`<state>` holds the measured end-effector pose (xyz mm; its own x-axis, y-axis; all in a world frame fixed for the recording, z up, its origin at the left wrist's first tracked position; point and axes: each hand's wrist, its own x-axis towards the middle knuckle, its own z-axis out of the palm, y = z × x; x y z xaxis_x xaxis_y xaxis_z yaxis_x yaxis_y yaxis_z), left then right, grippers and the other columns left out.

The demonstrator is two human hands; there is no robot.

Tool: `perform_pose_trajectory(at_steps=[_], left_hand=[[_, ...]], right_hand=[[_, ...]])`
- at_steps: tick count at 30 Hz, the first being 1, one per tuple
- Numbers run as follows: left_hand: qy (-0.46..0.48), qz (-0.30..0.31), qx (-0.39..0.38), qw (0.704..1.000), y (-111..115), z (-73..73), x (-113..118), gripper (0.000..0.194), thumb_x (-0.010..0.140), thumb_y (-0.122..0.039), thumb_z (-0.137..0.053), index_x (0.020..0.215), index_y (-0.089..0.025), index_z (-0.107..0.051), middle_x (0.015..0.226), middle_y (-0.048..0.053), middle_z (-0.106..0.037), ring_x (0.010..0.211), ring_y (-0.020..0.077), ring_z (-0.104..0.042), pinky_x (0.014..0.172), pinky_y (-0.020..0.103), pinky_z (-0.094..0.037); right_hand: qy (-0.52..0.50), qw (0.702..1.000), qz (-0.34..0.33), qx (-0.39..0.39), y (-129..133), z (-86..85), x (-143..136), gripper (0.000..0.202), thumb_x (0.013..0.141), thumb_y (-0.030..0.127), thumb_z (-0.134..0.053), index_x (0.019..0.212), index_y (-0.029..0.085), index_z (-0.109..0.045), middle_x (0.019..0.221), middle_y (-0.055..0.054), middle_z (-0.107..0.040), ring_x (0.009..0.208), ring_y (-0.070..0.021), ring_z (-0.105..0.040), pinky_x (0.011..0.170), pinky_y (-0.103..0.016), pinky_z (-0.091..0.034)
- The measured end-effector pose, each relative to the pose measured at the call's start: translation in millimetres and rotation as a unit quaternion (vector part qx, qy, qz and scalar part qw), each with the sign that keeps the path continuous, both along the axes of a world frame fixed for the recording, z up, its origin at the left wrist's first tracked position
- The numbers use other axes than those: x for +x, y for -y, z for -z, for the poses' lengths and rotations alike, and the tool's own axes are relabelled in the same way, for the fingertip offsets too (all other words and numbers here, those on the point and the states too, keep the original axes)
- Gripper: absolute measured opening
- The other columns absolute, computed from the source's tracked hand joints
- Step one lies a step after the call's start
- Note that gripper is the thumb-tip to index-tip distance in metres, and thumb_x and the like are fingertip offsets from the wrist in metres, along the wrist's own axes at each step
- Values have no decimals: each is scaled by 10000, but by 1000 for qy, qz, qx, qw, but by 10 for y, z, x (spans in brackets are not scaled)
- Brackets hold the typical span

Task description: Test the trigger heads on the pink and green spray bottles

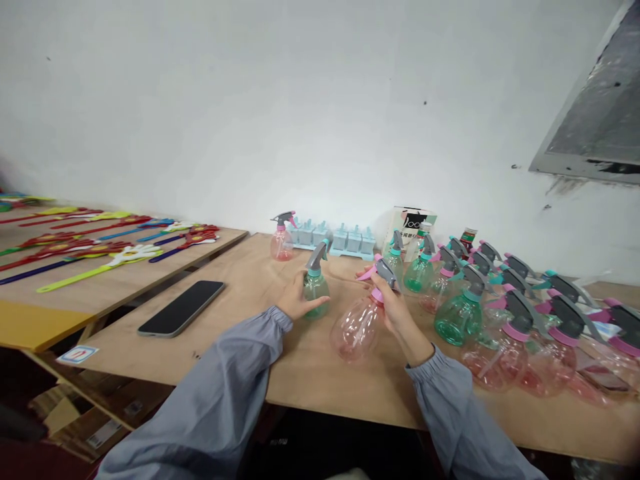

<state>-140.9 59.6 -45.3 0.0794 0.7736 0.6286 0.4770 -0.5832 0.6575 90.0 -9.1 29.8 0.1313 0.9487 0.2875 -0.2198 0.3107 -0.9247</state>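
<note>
My left hand (299, 298) is wrapped round the body of a green spray bottle (316, 285), which stands upright on the wooden table (240, 293). My right hand (393, 303) grips a pink spray bottle (356, 330) by its neck, just under the grey and pink trigger head. This bottle is tilted, its clear round body leaning down toward the left. Beyond my left hand, another pink spray bottle (282, 244) stands upright near the wall. Close to my right hand is a green spray bottle (459, 320) in a group of several pink and green ones.
A black phone (183, 308) lies at the left of the table. Light blue popsicle moulds (333, 237) and a printed box (407, 230) stand along the wall. Colourful hand-shaped clappers (127, 257) cover the neighbouring table. A second phone (603, 377) lies among the bottles at right.
</note>
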Motion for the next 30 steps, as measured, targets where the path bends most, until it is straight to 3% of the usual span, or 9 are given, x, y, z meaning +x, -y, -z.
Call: perform_pose_trajectory(at_steps=[6,11,16,23,27,30], left_hand=[[-33,-4,-1,999,-7,-2,-13,768,660,-561,-806,1244,-210,-452,1255,129,-610,1212,341,-602,1053,500,-459],[-36,-9,-1,999,-5,-3,-15,763,656,-565,-808,1232,-219,-447,1245,121,-614,1216,337,-602,1029,487,-481],[-40,-18,-6,999,-15,15,-13,772,647,-584,-806,1222,-208,-453,1234,128,-617,1197,344,-611,1029,508,-484],[-48,-34,4,998,-13,19,-12,778,641,-606,-814,1219,-221,-464,1195,102,-632,1120,322,-647,981,492,-517],[-53,-35,5,998,-12,17,-15,767,649,-601,-815,1216,-221,-465,1190,102,-630,1136,327,-642,992,502,-510],[-45,-24,3,999,-22,28,-13,764,649,-589,-821,1215,-217,-467,1168,96,-634,1115,319,-651,977,492,-520]], right_hand=[[22,997,40,57,-35,25,19,474,703,690,-711,567,249,-601,653,-7,-649,696,-184,-631,672,-320,-530],[93,986,96,94,-195,10,262,353,718,591,-760,780,245,-728,854,-32,-733,801,-192,-654,666,-299,-493],[111,966,215,91,-461,74,668,451,673,602,-782,884,206,-737,730,0,-665,629,-155,-548,602,-303,-450],[158,933,303,115,-762,171,976,471,688,601,-750,842,159,-696,712,1,-624,672,-165,-549,696,-331,-473],[207,910,336,123,-832,205,981,627,659,612,-751,1078,151,-680,928,-79,-713,832,-230,-630,797,-382,-500],[286,887,353,78,-817,273,1008,702,636,634,-753,1154,173,-641,1054,-131,-717,947,-296,-653,871,-463,-493]])
